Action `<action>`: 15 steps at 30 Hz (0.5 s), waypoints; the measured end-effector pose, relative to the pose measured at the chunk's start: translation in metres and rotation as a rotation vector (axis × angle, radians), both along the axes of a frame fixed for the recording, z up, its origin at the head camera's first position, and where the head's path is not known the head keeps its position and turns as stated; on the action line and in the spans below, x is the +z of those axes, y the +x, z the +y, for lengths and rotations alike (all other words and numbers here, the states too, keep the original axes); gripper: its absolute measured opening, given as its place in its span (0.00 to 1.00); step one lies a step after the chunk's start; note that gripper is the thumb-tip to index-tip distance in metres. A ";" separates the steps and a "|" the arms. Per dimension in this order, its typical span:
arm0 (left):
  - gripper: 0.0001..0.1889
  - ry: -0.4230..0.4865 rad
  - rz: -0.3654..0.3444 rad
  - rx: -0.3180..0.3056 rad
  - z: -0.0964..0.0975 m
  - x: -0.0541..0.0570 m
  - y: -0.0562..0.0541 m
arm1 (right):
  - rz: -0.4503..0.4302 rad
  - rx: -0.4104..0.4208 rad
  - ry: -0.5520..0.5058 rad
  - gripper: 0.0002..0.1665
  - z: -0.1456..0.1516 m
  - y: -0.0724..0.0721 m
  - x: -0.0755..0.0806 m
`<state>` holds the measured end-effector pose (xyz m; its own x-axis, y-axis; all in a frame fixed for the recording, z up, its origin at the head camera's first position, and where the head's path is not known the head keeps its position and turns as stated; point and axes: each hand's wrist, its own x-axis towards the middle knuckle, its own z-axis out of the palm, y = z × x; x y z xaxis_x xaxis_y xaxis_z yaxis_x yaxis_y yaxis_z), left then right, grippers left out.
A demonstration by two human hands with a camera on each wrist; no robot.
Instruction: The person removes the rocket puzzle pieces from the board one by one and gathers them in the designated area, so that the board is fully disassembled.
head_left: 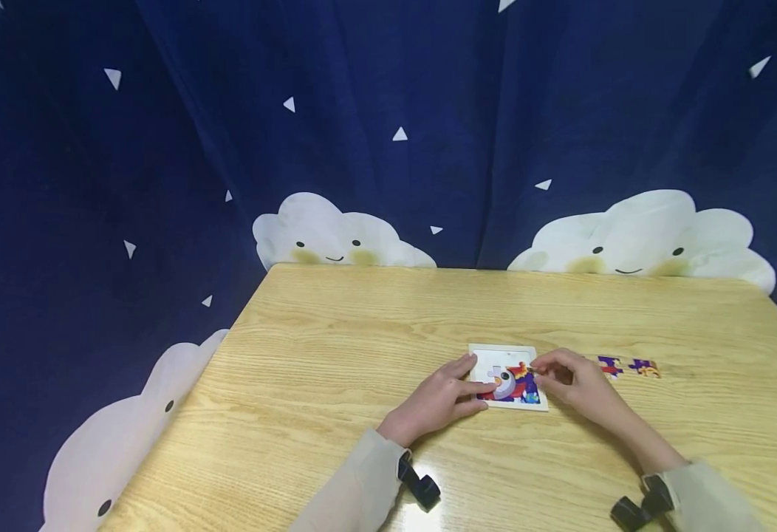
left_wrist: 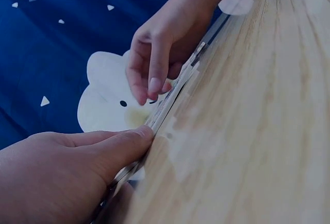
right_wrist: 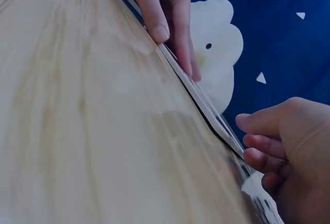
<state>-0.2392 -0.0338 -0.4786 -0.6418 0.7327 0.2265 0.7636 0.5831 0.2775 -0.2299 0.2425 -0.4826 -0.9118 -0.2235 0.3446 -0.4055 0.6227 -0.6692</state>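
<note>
A small jigsaw puzzle (head_left: 511, 403) in a white frame lies on the wooden table. Its picture shows a round grey-and-white animal face with red, purple and blue around it. The left hand (head_left: 436, 399) rests at the puzzle's left side, its thumb along the near edge and a straight finger reaching over the picture. At the right edge, the right hand (head_left: 577, 380) has its thumb and forefinger bent toward each other just over the frame. In the right wrist view the right hand (right_wrist: 294, 157) has curled fingers; I cannot tell whether a small piece is between the fingertips.
Two loose purple-and-orange puzzle pieces (head_left: 609, 365) (head_left: 645, 367) lie on the table (head_left: 362, 318) right of the right hand. Each wrist wears a black camera mount (head_left: 420, 484). A dark blue curtain (head_left: 375, 66) with clouds and white triangles hangs behind the table.
</note>
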 end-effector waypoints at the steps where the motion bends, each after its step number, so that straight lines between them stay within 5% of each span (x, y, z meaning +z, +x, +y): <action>1: 0.20 0.000 -0.003 0.000 0.000 0.000 0.000 | 0.001 0.007 0.005 0.11 -0.003 -0.001 0.000; 15: 0.19 -0.005 0.005 -0.008 -0.001 0.001 -0.002 | -0.096 0.045 0.082 0.10 -0.029 -0.013 0.007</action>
